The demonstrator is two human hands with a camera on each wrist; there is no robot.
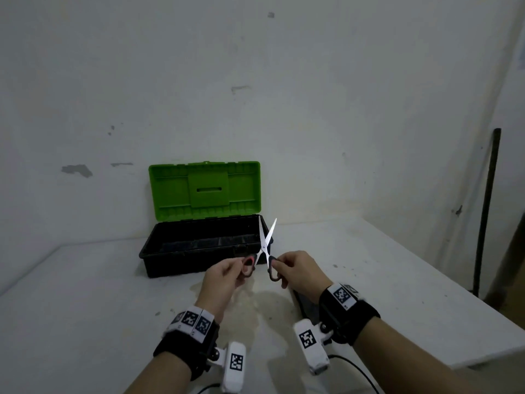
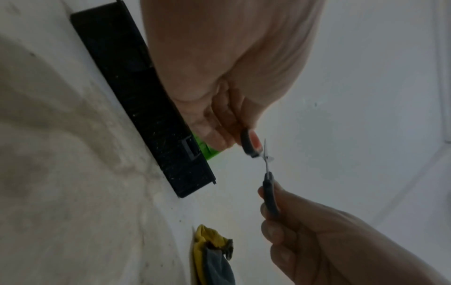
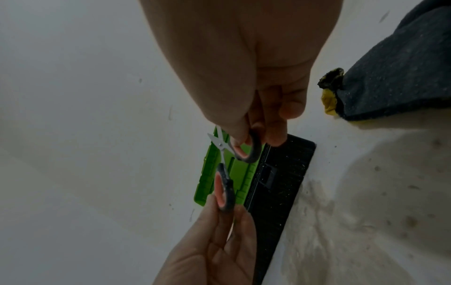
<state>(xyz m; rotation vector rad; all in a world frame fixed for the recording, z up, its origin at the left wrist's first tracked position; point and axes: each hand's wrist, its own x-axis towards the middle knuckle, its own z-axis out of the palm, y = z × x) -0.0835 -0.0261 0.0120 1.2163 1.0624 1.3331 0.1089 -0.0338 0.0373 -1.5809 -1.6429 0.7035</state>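
Observation:
A pair of scissors (image 1: 265, 245) with dark grey, red-lined handles is held up over the white table (image 1: 85, 308), its steel blades spread in an X and pointing up and away. My left hand (image 1: 241, 266) pinches the left handle loop (image 2: 249, 143). My right hand (image 1: 279, 269) pinches the right handle loop (image 3: 252, 149). In the right wrist view the left hand (image 3: 219, 227) comes in from below. Just behind the scissors stands a black toolbox (image 1: 176, 265) with its green lid (image 1: 204, 189) raised against the wall.
A grey and yellow cloth item (image 3: 390, 77), perhaps a glove, lies on the table under my right wrist. It shows again as the cloth (image 2: 212, 256) in the left wrist view. A stained patch (image 1: 244, 317) marks the tabletop. A dark pole (image 1: 487, 211) leans by the right wall.

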